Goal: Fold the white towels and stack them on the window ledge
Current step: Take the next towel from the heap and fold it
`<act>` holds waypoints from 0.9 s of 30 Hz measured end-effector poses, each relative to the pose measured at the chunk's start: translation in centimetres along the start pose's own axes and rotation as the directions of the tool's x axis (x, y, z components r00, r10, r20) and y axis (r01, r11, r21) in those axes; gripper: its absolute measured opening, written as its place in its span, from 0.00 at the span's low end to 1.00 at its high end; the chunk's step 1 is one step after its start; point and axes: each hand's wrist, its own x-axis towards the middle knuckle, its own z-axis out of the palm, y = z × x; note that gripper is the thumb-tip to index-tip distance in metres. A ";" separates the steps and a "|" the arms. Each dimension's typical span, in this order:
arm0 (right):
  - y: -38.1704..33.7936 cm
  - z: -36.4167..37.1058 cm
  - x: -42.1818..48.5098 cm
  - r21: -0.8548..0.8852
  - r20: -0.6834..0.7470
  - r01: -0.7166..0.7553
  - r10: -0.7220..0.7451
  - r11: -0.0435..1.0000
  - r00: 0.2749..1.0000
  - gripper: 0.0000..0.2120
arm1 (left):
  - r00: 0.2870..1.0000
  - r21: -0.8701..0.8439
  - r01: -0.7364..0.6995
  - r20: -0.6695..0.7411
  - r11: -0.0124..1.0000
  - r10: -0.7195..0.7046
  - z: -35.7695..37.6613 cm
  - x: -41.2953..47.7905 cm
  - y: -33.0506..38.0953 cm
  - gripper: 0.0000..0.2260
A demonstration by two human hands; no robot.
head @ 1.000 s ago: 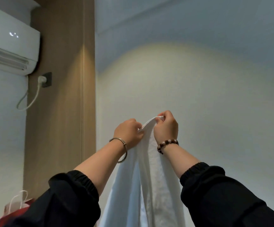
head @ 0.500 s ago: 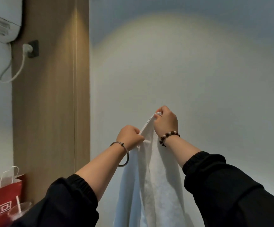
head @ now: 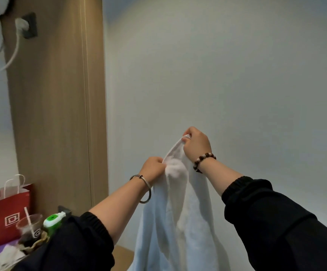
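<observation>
right hand [head: 196,144] pinches top corner of white towel [head: 180,222] | left hand [head: 152,169] grips its edge close by at 8 o'clock | towel hangs toward 6 o'clock | red paper bag [head: 12,214], plastic cup [head: 29,229] far at 8 o'clock

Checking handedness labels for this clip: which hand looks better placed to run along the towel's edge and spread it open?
Probably the left hand. It pinches the white towel lower on the edge, while the right hand holds the top corner high, anchoring the hanging towel.
</observation>
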 end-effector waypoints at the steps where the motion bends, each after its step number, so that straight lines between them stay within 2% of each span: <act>1: 0.4 -0.1 0.0 0.028 0.025 -0.016 0.015 0.999 1.000 0.06 | 0.997 -0.006 -0.044 -0.056 0.999 0.043 0.3 -0.3 -0.3 0.14; 4: 1.5 -0.7 -0.4 0.087 0.054 -0.047 0.042 0.995 0.998 0.06 | 0.982 -0.086 -0.150 -0.127 0.985 0.139 1.2 -0.9 -1.5 0.19; 7: 2.3 -0.9 -1.4 0.140 0.050 -0.063 0.056 0.988 0.997 0.05 | 0.978 0.020 -0.201 -0.056 0.979 0.202 1.5 -1.3 -2.5 0.18; 11: 3.4 -0.8 -2.8 0.230 0.012 -0.097 0.096 0.968 0.995 0.05 | 0.986 0.229 -0.163 0.054 0.960 0.155 2.0 -2.0 -4.6 0.22; 14: 4.8 -0.9 -3.8 0.221 0.013 -0.107 0.107 0.969 0.994 0.06 | 0.989 0.330 -0.127 0.110 0.935 0.095 2.7 -2.9 -6.9 0.19; 17: 6.4 -0.8 -4.6 0.130 0.078 -0.105 0.095 0.986 0.992 0.07 | 0.986 0.267 -0.096 0.157 0.959 0.055 3.4 -3.8 -8.3 0.17; 20: 7.9 -1.3 -4.7 -0.048 0.155 -0.061 0.067 0.997 0.986 0.09 | 0.979 0.093 -0.084 0.191 0.992 0.065 3.8 -4.4 -8.1 0.13; 22: 8.4 -2.1 -4.7 -0.168 0.247 0.008 0.034 0.986 0.968 0.10 | 0.979 0.049 -0.101 0.185 0.994 0.090 3.9 -4.7 -7.3 0.12; 24: 8.5 -2.6 -4.7 -0.314 0.414 0.161 -0.018 0.936 0.910 0.15 | 0.970 0.071 -0.142 0.208 0.987 0.124 3.8 -4.9 -6.5 0.14; 26: 7.9 -2.9 -4.8 -0.503 0.577 0.396 -0.043 0.768 0.815 0.17 | 0.956 0.104 -0.175 0.255 0.979 0.144 3.9 -5.1 -6.2 0.14; 27: 7.5 -2.9 -4.9 -0.545 0.636 0.483 -0.038 0.686 0.771 0.17 | 0.950 0.126 -0.187 0.277 0.974 0.147 3.9 -5.1 -6.1 0.12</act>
